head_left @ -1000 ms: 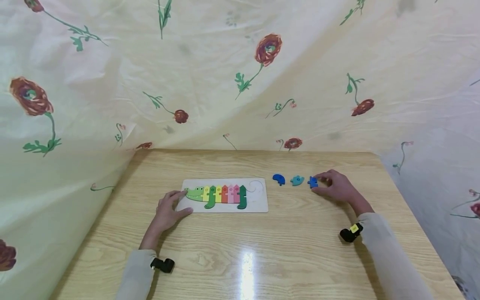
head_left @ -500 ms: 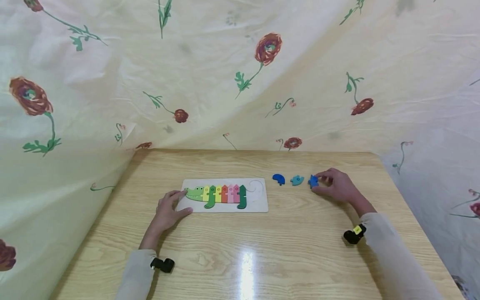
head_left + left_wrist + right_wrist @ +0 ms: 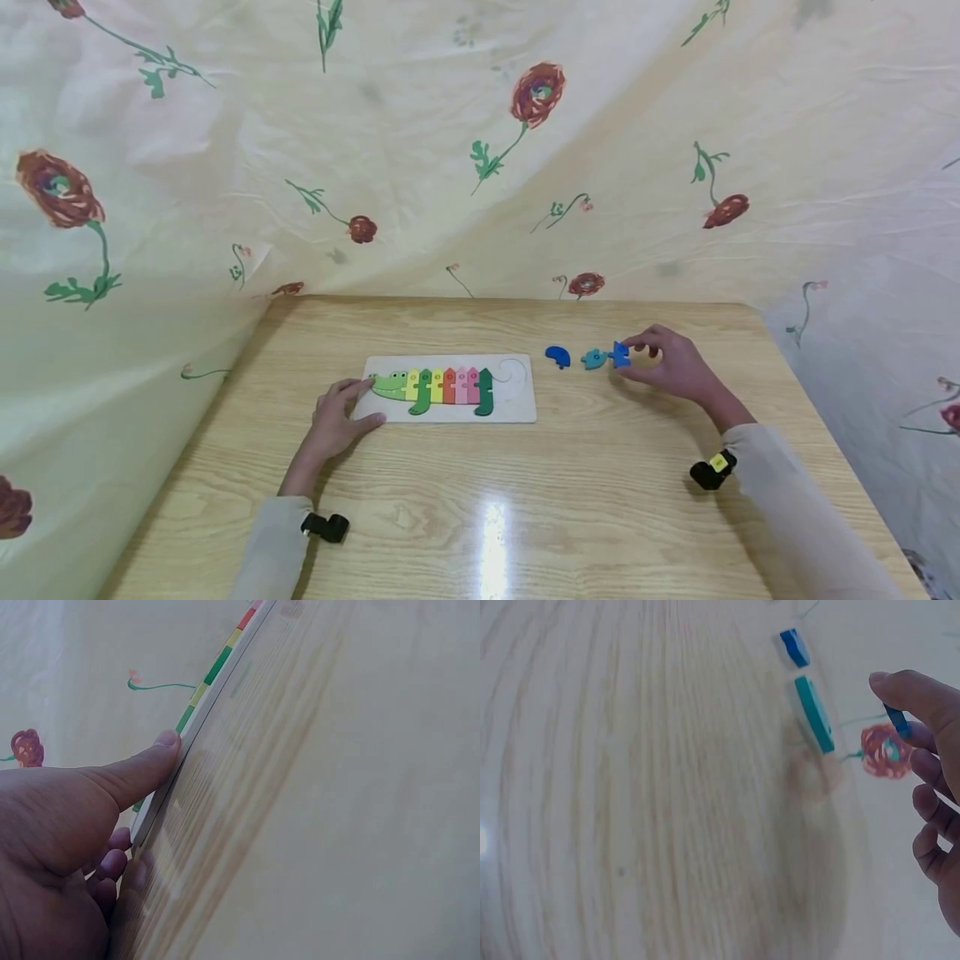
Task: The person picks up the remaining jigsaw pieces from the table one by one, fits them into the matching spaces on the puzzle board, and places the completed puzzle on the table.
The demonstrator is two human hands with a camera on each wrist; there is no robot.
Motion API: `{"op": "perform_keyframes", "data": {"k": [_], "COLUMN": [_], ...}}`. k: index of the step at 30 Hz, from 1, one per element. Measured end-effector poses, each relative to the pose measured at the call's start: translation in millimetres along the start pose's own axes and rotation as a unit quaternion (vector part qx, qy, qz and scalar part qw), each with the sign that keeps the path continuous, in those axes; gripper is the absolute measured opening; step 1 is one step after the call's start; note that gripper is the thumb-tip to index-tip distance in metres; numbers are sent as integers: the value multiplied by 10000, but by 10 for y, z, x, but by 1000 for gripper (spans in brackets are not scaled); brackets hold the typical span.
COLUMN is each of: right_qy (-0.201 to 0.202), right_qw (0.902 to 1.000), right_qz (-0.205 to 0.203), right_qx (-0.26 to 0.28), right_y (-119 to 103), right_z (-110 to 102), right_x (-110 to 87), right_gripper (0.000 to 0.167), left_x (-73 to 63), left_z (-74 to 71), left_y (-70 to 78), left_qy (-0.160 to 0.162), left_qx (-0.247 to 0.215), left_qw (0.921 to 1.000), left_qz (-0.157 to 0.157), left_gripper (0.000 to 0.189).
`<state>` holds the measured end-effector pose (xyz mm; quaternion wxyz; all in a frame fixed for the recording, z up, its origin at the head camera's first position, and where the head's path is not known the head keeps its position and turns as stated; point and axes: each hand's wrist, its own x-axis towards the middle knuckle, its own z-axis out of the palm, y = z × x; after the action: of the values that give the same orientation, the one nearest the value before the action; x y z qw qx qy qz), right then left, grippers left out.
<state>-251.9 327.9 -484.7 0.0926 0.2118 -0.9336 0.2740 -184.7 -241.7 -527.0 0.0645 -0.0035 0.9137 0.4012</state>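
My left hand [image 3: 335, 419] holds the left end of a white puzzle board [image 3: 517, 408], thumb at its front edge and fingers at its left side. On that board lies a crocodile of coloured pieces, with a green head [image 3: 390, 388] and a drawn curl of a tail at the right. Between thumb and index finger, my right hand [image 3: 671, 362] pinches a blue puzzle piece [image 3: 620, 355]; the right wrist view shows the piece [image 3: 896, 720] raised off the table. Left of it lie a teal puzzle piece [image 3: 594, 359] and a dark blue curved piece [image 3: 557, 357].
Both arms reach over a wood-grain table [image 3: 420, 517]. Flowered cloth [image 3: 420, 167] hangs behind the table and along its sides. A black wrist camera [image 3: 326, 527] is on the left sleeve and another black camera [image 3: 712, 471] is on the right.
My right hand has lifted the blue piece from the table and carried it slightly left, toward the teal one. My left hand stays in place on the board.
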Motion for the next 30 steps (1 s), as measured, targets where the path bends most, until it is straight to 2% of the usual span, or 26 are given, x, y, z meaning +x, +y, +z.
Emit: {"op": "perform_keyframes", "data": {"k": [11,30], "right_qy": [-23,-187], "right_qw": [9994,9951], "right_qz": [-139,-249], "right_qx": [312,933], "right_y": [-268,-597], "right_z": [64,343], "right_x": [77,246], "right_gripper": [41,42], "left_x": [-15,-3], "left_z": [-8,4], "left_y": [16,-7], "left_qy": [8,50], "left_qx": [-15,55], "left_qw": [10000,10000], "left_qz": [-13,64], "left_gripper": [75,75]}}
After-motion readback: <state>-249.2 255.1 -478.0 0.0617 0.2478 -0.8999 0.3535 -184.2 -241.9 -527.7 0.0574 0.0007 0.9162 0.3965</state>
